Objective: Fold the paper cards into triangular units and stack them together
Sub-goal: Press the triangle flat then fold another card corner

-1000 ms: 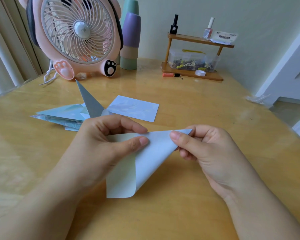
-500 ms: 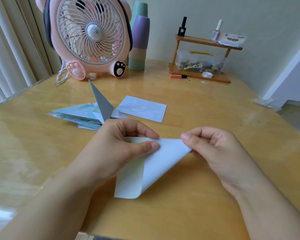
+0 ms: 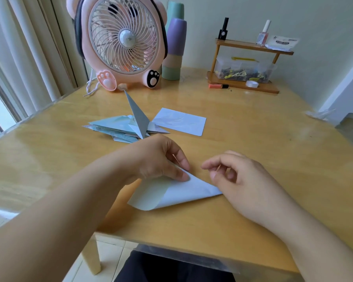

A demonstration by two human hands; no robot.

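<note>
Pressing down with thumb and fingertips, the left hand pins the upper corner of a pale blue paper card that lies half folded on the desk, its blue flap turned over a greenish face. The right hand hovers just beside the card's right tip with fingers loosely curled, its grip holding nothing; whether its heel touches the card cannot be told.

Readable writing is scarce: a white packet on top of the wooden shelf carries a dark printed label, too small to read. Two nail polish bottles, one black and one pink, stand on the same shelf, and their labels are also illegible.

Behind the hands lies a stack of folded triangular units, one grey point standing upright from it. A flat unfolded card rests just right of the stack, touching it. Farther back stand a pink bear-shaped fan with paw feet, stacked cups in green, purple and tan, and under the shelf's top a clear box of small clips. A roll of tape sits on the shelf base, and an orange tube lies on the desk in front of it.

The desk's near edge runs close below the folded card, with dark clothing visible beneath it. Open desktop spreads to the right of the hands as far as the far right edge, and to the left towards the curtain.
</note>
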